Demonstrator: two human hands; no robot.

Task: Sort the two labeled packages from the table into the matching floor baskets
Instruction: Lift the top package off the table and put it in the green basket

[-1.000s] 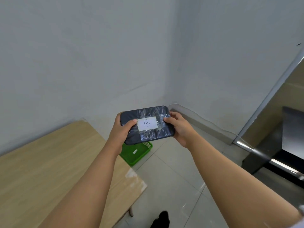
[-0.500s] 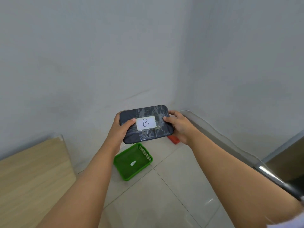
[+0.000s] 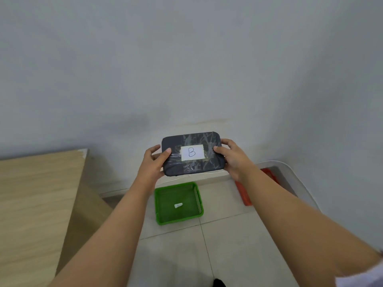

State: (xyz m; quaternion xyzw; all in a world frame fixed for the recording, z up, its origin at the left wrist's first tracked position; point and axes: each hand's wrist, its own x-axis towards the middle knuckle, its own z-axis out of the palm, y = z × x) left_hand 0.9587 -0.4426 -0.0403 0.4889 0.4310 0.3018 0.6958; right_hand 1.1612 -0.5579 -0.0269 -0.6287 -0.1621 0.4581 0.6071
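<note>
Left of the green plastic floor basket stands a light wooden table. Above the basket, left hand and right hand clasp the dark taped package labelled B. Right of it, the right forearm partly hides a red basket.

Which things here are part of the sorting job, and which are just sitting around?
Job: package labeled B, held by left hand and right hand; green basket; red basket, mostly hidden.
Not job: wooden table; wall cable.
</note>
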